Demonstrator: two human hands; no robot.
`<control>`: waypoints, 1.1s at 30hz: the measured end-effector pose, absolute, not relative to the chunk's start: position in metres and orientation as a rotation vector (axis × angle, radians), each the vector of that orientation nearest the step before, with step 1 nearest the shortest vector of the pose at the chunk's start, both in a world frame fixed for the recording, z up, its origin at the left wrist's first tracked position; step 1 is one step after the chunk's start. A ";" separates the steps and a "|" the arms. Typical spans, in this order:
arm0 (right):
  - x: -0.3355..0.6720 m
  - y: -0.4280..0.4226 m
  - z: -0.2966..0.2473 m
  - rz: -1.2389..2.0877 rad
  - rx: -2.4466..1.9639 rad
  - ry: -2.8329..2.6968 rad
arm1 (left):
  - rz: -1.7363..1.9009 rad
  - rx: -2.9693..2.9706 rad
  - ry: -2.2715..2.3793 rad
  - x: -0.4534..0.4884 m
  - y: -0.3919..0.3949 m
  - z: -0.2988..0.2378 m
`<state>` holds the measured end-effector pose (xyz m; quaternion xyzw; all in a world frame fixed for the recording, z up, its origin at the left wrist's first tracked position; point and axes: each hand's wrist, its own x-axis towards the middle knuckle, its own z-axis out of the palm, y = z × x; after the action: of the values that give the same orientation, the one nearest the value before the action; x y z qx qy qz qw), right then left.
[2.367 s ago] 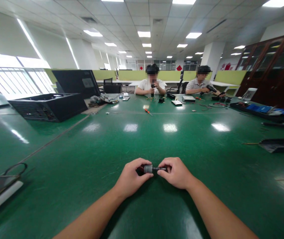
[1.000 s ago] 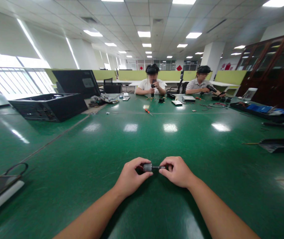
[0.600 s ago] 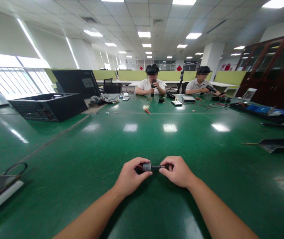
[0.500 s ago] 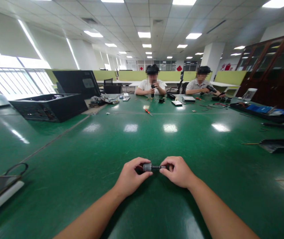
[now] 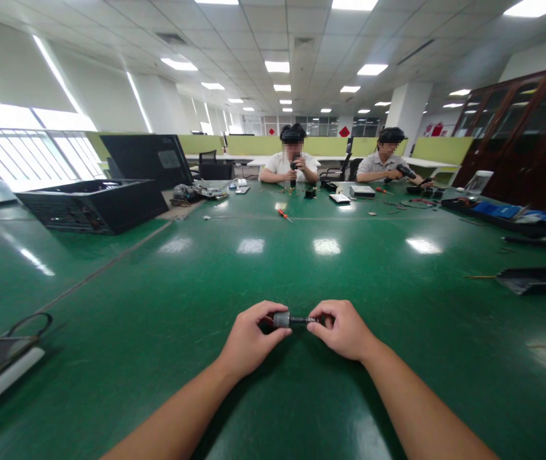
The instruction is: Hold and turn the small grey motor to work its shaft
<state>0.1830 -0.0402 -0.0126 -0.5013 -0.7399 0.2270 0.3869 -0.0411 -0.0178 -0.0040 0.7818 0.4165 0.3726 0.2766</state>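
A small grey metal cylinder lies sideways between the thumb and fingers of my left hand, low in the middle of the head view. From its right end runs a thin dark shaft. My right hand pinches the shaft's far end between thumb and forefinger. Something reddish shows behind the cylinder, mostly hidden by my left fingers. What kind of part this is, I cannot tell. Both hands are close to the green tabletop.
An open black computer case stands at left. Beyond my hands lies a red screwdriver. Two people sit across the table, one holding a power drill. At right are a dark tray and a blue-filled tray.
My left hand has shifted very slightly left with the cylinder, showing a little more shaft. My right hand keeps nearly the same place.
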 end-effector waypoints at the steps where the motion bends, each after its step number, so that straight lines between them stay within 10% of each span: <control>1: 0.183 -0.040 -0.013 0.575 -1.276 -1.884 | 1.001 2.102 1.118 -0.041 -0.018 -0.004; 33: 0.183 -0.040 -0.012 0.611 -1.280 -1.874 | 1.010 2.095 1.134 -0.040 -0.019 -0.001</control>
<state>0.1832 -0.0404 -0.0122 -0.5026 -0.7357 0.2400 0.3853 -0.0400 -0.0190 -0.0012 0.7787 0.4216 0.3754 0.2736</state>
